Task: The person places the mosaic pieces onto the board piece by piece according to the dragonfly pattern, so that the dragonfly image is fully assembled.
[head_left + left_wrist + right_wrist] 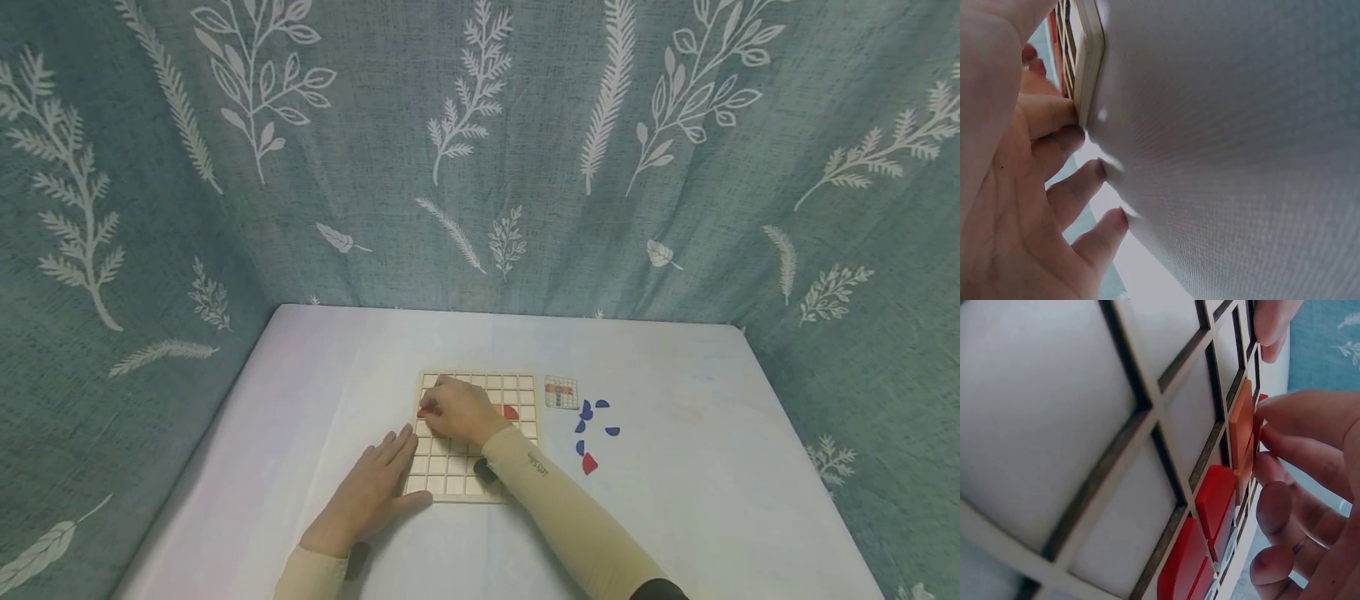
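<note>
A light wooden grid board (pixel 448 463) lies on the table. My right hand (pixel 459 410) reaches over its left column and pinches a small red piece (pixel 1257 432) between thumb and fingers at the grid. Orange pieces (pixel 1242 428) and red pieces (pixel 1215 499) sit in the cells beside it, partly hidden by that hand in the head view. My left hand (pixel 375 487) is spread flat at the board's left side, its fingers straight. The index finger and thumb touch the board's edge (pixel 1090 56); the other fingertips rest on the table.
Right of the board lies a small pattern card (pixel 561 392) with a printed grid. Several blue pieces (pixel 612 432), rounded on one side, are scattered near it, with a loose red piece (pixel 589 463) below them. Leaf-patterned curtains (pixel 480 250) stand around the white table (pixel 712 500).
</note>
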A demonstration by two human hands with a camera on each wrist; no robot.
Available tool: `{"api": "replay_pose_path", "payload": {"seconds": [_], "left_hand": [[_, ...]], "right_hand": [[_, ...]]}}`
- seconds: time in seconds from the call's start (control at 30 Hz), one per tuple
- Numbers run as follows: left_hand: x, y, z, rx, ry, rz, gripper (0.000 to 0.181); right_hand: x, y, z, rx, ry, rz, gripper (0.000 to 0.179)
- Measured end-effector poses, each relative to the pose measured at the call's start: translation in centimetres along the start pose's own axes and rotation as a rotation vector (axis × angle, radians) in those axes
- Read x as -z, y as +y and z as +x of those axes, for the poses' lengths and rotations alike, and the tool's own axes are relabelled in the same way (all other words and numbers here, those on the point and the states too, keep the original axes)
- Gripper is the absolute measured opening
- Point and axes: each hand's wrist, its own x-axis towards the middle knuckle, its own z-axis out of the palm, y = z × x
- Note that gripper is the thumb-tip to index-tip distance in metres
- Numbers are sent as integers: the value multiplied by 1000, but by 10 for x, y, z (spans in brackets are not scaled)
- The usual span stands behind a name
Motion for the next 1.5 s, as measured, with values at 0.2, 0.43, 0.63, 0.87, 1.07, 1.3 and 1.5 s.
{"api": "replay_pose_path", "payload": {"seconds": [0.2, 0.43, 0.63, 0.87, 1.07, 1.3, 1.5], "left_hand": [[1, 0, 0, 6, -2, -5, 93], [0, 0, 0, -3, -3, -2, 93], [0, 0, 0, 2, -6, -7, 93], [-1, -1, 0, 11, -7, -7, 93], [-1, 0, 1, 8, -3, -13, 93], [1, 2, 2, 2, 4, -9, 93], [0, 4, 3, 17, 13, -19, 91]], "right_hand": [[1, -3, -2, 23, 46, -6, 17], [-2, -4, -4, 44, 103, -49, 16], [-4, -3, -4, 42, 116, -34, 15], [-5, -2, -5, 56, 134, -37, 17], [2, -1, -22, 70, 220, 19, 22], [21, 11, -62, 71, 268, 160, 24], [36, 37, -93, 104, 341, 129, 25]]}}
